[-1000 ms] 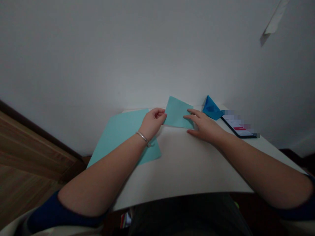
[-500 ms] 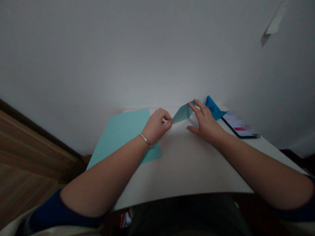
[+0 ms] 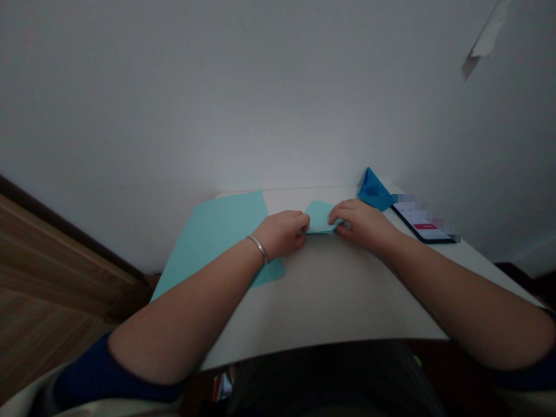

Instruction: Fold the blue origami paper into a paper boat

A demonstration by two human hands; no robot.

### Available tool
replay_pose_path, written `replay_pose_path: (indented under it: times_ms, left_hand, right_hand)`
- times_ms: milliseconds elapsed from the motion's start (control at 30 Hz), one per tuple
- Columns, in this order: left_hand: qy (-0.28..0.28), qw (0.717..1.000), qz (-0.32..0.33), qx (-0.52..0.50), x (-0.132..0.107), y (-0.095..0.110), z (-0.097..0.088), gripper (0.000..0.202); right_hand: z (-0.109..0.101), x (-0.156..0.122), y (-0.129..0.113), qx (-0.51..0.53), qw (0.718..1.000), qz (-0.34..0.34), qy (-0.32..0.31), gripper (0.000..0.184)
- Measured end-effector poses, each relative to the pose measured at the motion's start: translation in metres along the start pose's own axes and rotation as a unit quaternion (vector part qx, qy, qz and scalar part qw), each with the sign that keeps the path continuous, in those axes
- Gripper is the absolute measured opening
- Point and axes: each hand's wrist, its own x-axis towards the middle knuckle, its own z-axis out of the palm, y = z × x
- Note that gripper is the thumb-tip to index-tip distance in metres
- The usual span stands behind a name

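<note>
A small folded piece of light teal paper [image 3: 319, 217] lies between my two hands, its folded layers showing along the near edge. My left hand [image 3: 284, 233] pinches its left end, with the thumb below and the fingers on top. On the right end, the fingers and thumb of my right hand [image 3: 358, 224] close around the paper's edge. Under my left forearm lies a large teal sheet [image 3: 217, 231]. Just beyond my right hand stands a folded blue paper shape [image 3: 376, 191] with a pointed top.
The white table [image 3: 339, 301] backs onto a pale wall [image 3: 278, 92]. A tablet [image 3: 423, 223] with a lit, partly blurred screen rests at the right edge. Wooden panelling [image 3: 52, 278] stands at the left. A white strip [image 3: 490, 35] hangs on the wall, upper right.
The small teal paper was raised and slanted; now it lies lower, folded flatter and nearer me. My right hand has come down and closed on its right end.
</note>
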Motion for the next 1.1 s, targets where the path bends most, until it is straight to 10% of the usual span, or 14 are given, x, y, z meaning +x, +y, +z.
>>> replay_pose_path:
  times_ms: [833,1100]
  left_hand:
    - [-0.019,0.995,0.056,-0.076,0.004,-0.005,0.002,0.014]
    - [0.019,0.988,-0.101,-0.115,0.006,0.003,0.001,0.010]
  right_hand:
    - [-0.005,0.000,-0.005,-0.020,0.993,0.081,-0.086,0.013]
    - [-0.007,0.000,-0.009,0.025,0.998,0.062,0.008,0.017]
